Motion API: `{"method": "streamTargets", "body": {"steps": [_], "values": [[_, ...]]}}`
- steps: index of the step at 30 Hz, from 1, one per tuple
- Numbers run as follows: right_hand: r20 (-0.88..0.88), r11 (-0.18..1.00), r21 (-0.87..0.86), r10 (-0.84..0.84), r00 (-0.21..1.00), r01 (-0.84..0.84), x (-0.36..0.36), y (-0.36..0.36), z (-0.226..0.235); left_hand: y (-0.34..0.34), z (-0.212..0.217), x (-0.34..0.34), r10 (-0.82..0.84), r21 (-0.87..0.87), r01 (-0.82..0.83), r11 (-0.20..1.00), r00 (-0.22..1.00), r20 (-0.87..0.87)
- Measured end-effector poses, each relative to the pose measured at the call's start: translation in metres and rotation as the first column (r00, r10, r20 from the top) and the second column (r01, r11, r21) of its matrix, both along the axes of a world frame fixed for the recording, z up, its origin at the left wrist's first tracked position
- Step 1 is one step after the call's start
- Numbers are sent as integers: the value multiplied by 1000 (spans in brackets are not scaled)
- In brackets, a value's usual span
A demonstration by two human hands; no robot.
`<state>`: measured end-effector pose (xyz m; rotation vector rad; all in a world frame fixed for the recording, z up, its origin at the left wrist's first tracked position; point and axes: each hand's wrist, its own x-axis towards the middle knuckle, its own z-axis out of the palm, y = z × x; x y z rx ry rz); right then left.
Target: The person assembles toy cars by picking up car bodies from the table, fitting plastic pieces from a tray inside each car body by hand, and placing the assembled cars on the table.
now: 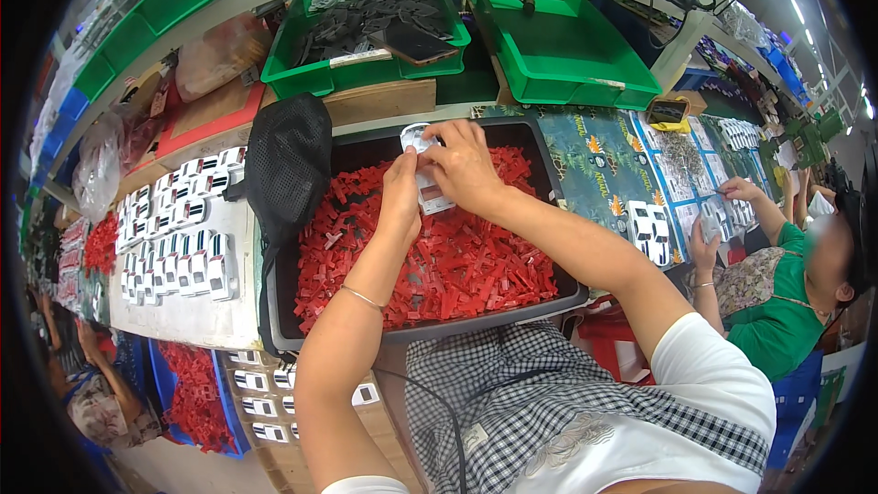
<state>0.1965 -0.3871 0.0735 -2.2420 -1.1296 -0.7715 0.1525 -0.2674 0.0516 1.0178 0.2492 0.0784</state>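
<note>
Both hands hold a white toy car body [439,196] above a black tray [291,297] of small red plastic parts [439,261]. My left hand [401,190] grips the car's left side, its fingers closed round it. From the right, my right hand [465,163] bends over the car, with fingertips pressed on its upper part. Those fingers hide much of the shell, and I cannot make out any small part beneath them.
Rows of white car bodies [178,263] stand on a board at left, beside a black mesh bag [291,160]. Beyond the tray are a green bin of dark parts [297,82], a phone [416,42] and another green bin [572,82]. A co-worker [777,288] handles parts at right.
</note>
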Motion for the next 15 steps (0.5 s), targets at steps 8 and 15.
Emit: {"method": "streamTargets", "body": {"steps": [8, 15], "values": [[-52, 998, 62, 18, 998, -15, -1, 5, 1, 4, -6, 4, 46, 27, -48, 999, 997, 63], [-112, 994, 107, 10, 994, 2, 1, 6, -4, -2, 6, -4, 35, 27, -36, 999, 999, 35]]}}
